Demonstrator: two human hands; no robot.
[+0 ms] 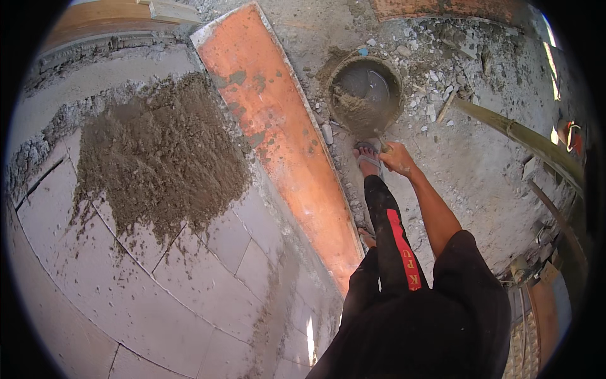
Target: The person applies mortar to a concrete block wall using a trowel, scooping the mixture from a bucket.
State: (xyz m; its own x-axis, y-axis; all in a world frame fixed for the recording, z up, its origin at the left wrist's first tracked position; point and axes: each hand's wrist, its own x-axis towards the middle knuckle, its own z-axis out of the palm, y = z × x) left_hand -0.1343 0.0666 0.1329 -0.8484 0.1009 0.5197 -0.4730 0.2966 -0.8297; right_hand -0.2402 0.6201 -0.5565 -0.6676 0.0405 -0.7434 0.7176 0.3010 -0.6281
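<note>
My right hand [396, 159] is closed around the short handle of what looks like a trowel [382, 144], at the near rim of a round bucket [399, 107]. The tool's blade is not visible; it seems to be down in the bucket. Grey-brown wet mortar [353, 108] is heaped on the bucket's near left side, with a smoother, watery grey surface beyond it. To the left, a rough patch of fresh mortar [164, 155] covers part of a pale block wall [208, 300]. My left hand is out of the picture.
A long orange board [278, 120], spattered with mortar, lies between the wall and my feet. Broken white rubble [435, 82] is scattered around the bucket. A bamboo pole [521, 136] slants in from the right. My sandalled foot [367, 158] stands just below the bucket.
</note>
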